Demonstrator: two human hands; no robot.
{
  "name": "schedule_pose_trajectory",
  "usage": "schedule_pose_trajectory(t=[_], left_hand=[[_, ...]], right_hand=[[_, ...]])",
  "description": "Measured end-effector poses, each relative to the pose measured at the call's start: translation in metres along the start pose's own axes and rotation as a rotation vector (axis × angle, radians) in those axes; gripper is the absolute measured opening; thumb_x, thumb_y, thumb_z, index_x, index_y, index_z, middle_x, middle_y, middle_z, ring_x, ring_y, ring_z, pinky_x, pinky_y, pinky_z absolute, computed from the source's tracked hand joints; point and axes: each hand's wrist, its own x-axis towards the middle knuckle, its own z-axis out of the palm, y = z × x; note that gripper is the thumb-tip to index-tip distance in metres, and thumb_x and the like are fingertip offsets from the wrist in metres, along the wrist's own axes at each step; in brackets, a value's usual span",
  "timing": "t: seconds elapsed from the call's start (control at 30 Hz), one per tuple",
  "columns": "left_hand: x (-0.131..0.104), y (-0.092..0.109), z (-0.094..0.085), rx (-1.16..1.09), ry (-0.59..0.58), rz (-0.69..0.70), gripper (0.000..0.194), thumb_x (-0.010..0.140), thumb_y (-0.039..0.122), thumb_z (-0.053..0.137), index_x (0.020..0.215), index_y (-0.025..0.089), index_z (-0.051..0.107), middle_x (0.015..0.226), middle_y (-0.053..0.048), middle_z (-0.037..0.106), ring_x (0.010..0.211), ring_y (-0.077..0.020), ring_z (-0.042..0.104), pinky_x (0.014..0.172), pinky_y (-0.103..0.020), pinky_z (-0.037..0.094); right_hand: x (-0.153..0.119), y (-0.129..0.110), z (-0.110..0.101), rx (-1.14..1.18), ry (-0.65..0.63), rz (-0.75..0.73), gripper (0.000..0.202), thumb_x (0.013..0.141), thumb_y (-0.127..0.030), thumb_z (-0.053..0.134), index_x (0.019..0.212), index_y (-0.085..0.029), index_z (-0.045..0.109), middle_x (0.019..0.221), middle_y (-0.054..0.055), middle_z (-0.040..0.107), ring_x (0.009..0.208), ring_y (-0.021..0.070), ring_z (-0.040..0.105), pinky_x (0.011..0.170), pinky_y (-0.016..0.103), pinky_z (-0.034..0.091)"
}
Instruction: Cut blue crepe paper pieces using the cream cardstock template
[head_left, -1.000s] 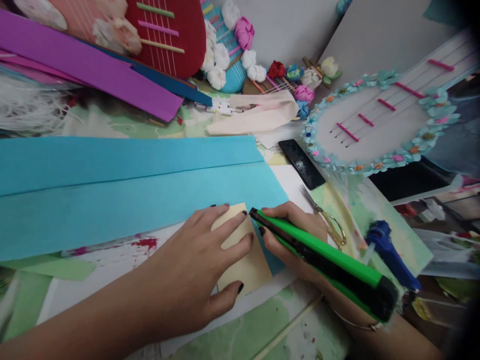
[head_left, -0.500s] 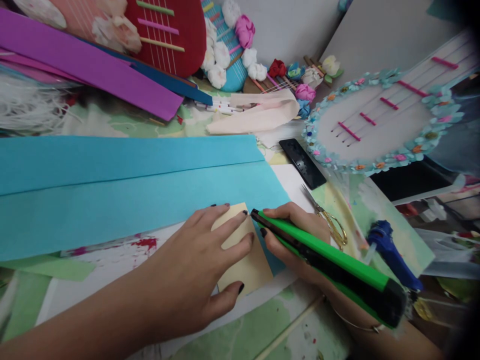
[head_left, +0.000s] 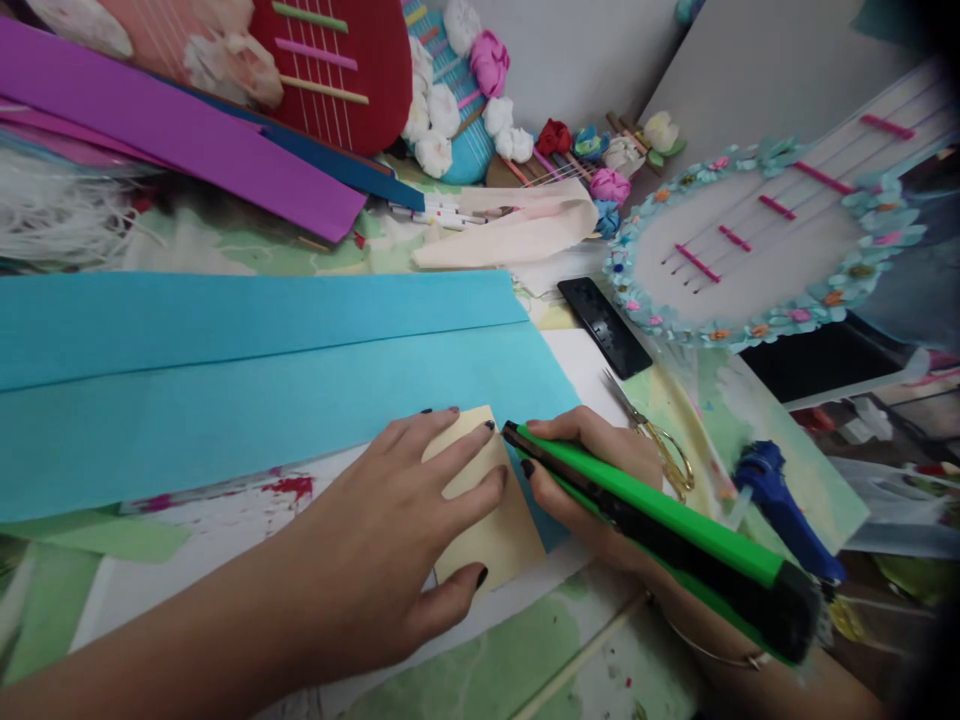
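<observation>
My left hand (head_left: pixel 420 520) lies with spread fingers on a pale yellow card (head_left: pixel 517 530), pressing it flat over the corner of a blue folded paper sheet (head_left: pixel 262 385). Between the thumb and fingers of my right hand (head_left: pixel 592 470) is a green and black utility knife (head_left: pixel 660 520). Its tip touches or nearly touches the card's upper right edge; the blade itself is too small to make out. White paper (head_left: pixel 112 600) shows beneath the blue sheet.
Gold-handled scissors (head_left: pixel 660 440), a black phone (head_left: pixel 606 325) and a blue glue gun (head_left: pixel 787 510) lie to the right. A flower-rimmed instrument model (head_left: pixel 750 240) stands behind them. Purple strips (head_left: pixel 187 130) and a red instrument model (head_left: pixel 375 80) are at the back left.
The rear end of the green knife has dropped very slightly. My left hand and the card look unmoved.
</observation>
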Motion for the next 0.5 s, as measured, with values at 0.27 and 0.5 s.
schedule_pose_trajectory(t=[0.27,0.5], left_hand=[[0.0001,-0.0001,0.0009,-0.007,0.008,-0.006,0.054,0.083,0.041,0.06,0.134,0.025,0.052,0.151,-0.009,0.041,0.135,-0.0389,0.037,0.108,-0.059,0.034],[0.0003,0.0003,-0.0012,-0.01,-0.008,-0.008,0.054,0.083,0.042,0.061,0.133,0.024,0.053,0.151,-0.01,0.041,0.135,-0.0396,0.037,0.108,-0.059,0.034]], right_hand=[[-0.0017,-0.0014,-0.0009,0.011,0.007,0.001,0.01,0.079,-0.023,0.058,0.086,-0.019,0.063,0.065,0.0,0.071,0.053,0.0116,0.064,0.051,0.021,0.045],[-0.0005,-0.0005,-0.0019,0.035,-0.009,-0.004,0.008,0.079,-0.022,0.058,0.085,-0.019,0.061,0.062,-0.002,0.069,0.047,0.0094,0.059,0.046,0.02,0.04]])
